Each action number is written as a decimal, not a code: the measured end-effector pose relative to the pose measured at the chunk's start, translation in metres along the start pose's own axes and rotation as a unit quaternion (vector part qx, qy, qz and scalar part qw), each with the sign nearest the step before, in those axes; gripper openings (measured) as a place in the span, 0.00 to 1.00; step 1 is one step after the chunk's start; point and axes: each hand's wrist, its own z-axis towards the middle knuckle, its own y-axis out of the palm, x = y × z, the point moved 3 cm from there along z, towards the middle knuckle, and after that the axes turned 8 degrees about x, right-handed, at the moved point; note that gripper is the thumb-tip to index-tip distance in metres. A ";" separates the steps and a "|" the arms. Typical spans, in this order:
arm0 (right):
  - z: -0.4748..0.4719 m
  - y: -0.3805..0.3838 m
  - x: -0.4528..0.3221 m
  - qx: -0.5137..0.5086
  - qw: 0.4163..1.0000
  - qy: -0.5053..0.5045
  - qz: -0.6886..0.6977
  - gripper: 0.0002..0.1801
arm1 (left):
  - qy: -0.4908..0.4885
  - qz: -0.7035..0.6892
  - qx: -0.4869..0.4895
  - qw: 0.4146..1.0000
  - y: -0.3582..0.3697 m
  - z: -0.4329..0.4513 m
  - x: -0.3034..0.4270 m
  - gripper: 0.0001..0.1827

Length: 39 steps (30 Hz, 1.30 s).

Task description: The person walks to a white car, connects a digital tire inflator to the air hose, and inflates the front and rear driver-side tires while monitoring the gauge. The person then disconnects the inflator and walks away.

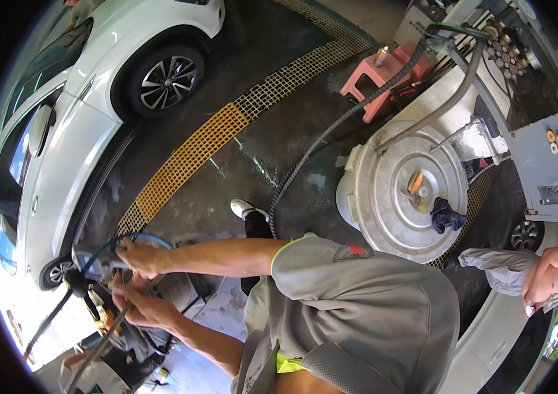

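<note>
Both my hands reach to the lower left, close together. My left hand (pixel 143 305), the lower one, is closed around a thin grey rod or hose (pixel 104 340) that slants down to the lower left. My right hand (pixel 141 257), just above it, has curled fingers at a cluster of metal and dark parts; what it grips is hidden. A blue hose (pixel 150 238) arches over that hand. A round black fitting (pixel 76 283) with dark hoses running from it sits left of my hands.
A white car (pixel 77 123) stands at the left beside a yellow floor grating (pixel 190 162). A lidded plastic bin (pixel 382 197) bears a brush (pixel 415 182) and a dark cloth (pixel 446 215). Pink stools (pixel 382 74), a ribbed hose (pixel 318 140) and a grey machine (pixel 540 172) are nearby. Another person (pixel 545 276) is at right.
</note>
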 end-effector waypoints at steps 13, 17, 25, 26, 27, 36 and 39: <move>0.280 -0.057 -0.017 -0.007 0.905 0.156 0.395 0.22 | -0.037 -0.316 -0.017 0.948 0.030 0.119 -0.043 0.20; 0.352 -0.080 -0.033 -0.176 0.896 0.118 0.390 0.08 | -0.102 -0.109 0.284 0.947 -0.009 0.151 -0.059 0.17; 0.335 -0.160 0.040 -0.349 0.936 -0.045 -0.034 0.29 | -0.293 0.482 0.375 0.736 -0.090 0.095 -0.121 0.40; 0.341 -0.159 0.063 -0.339 0.926 -0.143 -0.079 0.30 | -0.373 0.544 0.310 0.685 -0.084 0.086 -0.133 0.40; 0.348 -0.158 0.087 -0.325 0.907 -0.240 -0.117 0.32 | -0.448 0.594 0.235 0.626 -0.077 0.076 -0.144 0.40; 0.370 -0.182 0.151 -0.514 0.751 -0.314 -0.272 0.14 | -0.109 -0.161 0.312 0.930 0.167 0.111 -0.082 0.58; 0.360 -0.203 0.170 -0.554 0.658 -0.373 -0.347 0.14 | -0.023 -0.089 0.366 0.926 0.185 0.152 -0.030 0.51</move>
